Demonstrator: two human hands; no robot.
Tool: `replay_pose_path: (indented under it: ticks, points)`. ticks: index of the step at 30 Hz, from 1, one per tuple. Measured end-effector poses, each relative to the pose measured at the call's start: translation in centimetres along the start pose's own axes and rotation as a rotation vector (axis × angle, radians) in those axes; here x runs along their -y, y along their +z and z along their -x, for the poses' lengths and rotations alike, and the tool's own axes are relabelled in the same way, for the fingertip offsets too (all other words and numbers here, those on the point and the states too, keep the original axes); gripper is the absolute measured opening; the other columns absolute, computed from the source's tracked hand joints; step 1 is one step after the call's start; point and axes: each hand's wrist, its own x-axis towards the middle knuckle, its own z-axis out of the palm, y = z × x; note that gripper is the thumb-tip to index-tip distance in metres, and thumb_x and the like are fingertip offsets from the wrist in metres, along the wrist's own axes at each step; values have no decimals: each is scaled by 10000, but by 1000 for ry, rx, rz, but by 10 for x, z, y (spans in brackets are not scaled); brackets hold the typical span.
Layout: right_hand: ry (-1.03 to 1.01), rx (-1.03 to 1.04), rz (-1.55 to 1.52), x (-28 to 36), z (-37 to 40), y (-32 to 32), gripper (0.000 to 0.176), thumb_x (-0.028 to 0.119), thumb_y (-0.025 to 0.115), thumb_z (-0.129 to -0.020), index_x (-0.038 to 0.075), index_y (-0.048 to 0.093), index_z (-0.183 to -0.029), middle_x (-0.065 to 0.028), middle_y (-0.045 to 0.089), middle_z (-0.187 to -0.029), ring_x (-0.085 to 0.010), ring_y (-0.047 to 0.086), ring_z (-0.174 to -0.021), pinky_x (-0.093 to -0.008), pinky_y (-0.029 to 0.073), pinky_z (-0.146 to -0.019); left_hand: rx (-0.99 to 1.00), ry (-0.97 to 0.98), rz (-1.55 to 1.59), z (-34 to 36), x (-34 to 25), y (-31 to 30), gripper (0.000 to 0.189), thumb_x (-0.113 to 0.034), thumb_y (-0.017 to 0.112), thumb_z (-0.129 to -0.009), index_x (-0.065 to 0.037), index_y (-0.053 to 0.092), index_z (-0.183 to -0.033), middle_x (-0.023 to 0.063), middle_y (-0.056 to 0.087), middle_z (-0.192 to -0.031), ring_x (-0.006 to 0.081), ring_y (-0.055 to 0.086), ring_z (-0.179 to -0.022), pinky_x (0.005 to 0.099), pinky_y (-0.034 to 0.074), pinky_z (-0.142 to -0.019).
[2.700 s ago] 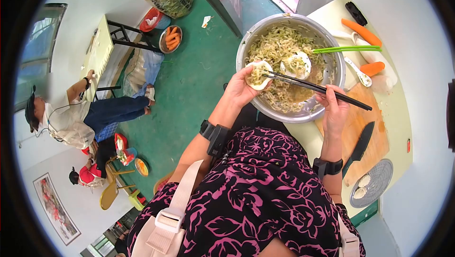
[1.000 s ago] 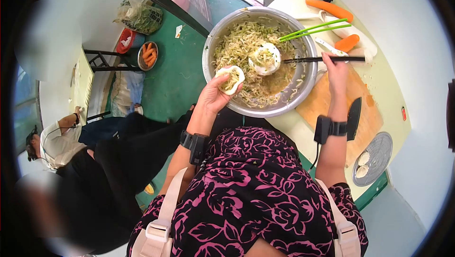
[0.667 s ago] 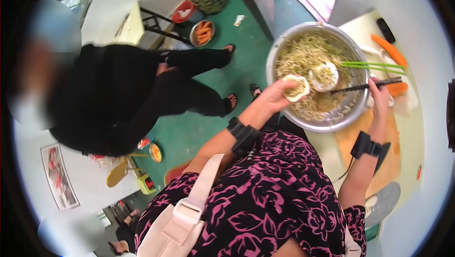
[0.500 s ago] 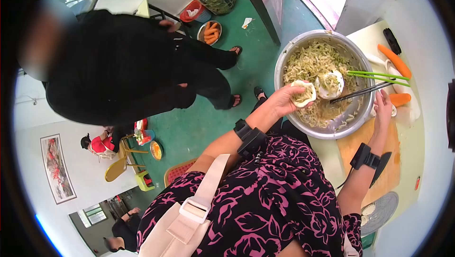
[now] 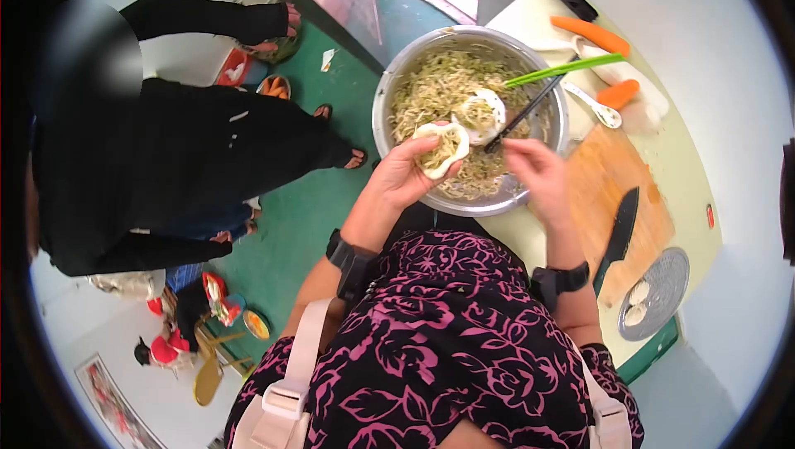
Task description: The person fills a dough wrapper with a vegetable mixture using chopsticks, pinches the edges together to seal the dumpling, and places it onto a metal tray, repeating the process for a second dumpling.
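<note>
The right hand [image 5: 534, 172] has let go of the black chopsticks [image 5: 517, 114], which are now leaning inside the metal bowl [image 5: 464, 210]. It is hovering over the bowl's near rim with its fingers loosely spread, holding nothing. The left hand [image 5: 404, 177] is cupping the filled wrapper [image 5: 443, 149] just above the bowl's near-left edge, fingers curling up around its underside. The dough is looking thin, soft and light, and the shredded filling damp, so I'm guessing it would be sagging or tearing under a hard pinch. The bare rim of the dough is looking like the place to grip, with the palm supporting it from beneath. Green chopsticks [image 5: 563, 71] are resting across the bowl's far rim, and a knife [image 5: 619, 234] is lying on the cutting board [image 5: 609, 180] to the bowl's right.
</note>
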Motion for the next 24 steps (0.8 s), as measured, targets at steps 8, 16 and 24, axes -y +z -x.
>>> replay_pose_path:
  ticks: [8,16,24]
  points:
    - [-56,335,-55,-1,-6,20,341,73,627,-723,48,551,-1054,-21,500,-947,-80,488,-787,-192,404,-628,104,-105,-9,9,6,15,333,-58,471,-804,-31,409,-1130,152,493,-1090,283,519,-988,384,517,-721]
    - [-254,265,156,5,-1,20,345,91,642,-693,46,562,-1026,-33,524,-919,-116,493,-807,-217,387,-625,94,-131,11,11,12,16,339,-54,460,-806,-44,396,-1139,150,497,-1089,312,508,-1008,451,495,-762]
    - [-282,250,205,10,1,19,331,84,645,-680,38,577,-1001,-46,531,-900,-156,494,-836,-250,397,-689,80,-113,-98,11,13,15,328,-59,497,-797,-53,425,-1117,119,516,-1058,260,539,-954,408,513,-721]
